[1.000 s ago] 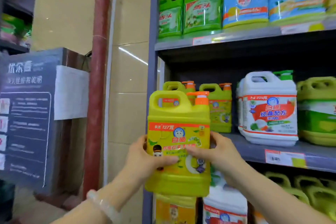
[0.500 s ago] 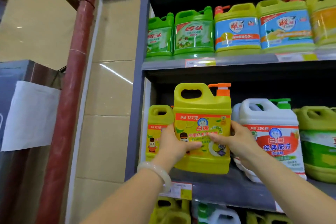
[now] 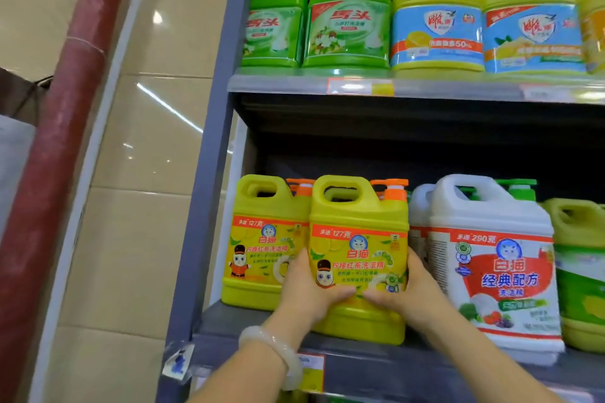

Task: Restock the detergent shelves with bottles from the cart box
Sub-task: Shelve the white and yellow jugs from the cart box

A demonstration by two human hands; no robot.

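We are gripping the yellow detergent bottle [image 3: 358, 239] with left hand [image 3: 306, 288] and right hand [image 3: 409, 291], fingers curled round its sides, standing upright on the middle shelf [image 3: 376, 360], between its yellow twin [image 3: 262, 239] and the white bottle [image 3: 491, 255], label reading 127克.

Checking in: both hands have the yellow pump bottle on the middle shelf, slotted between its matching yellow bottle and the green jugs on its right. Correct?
Not quite. The head view shows the left hand and right hand holding the yellow pump bottle between the matching yellow bottle and a white jug, not green jugs.
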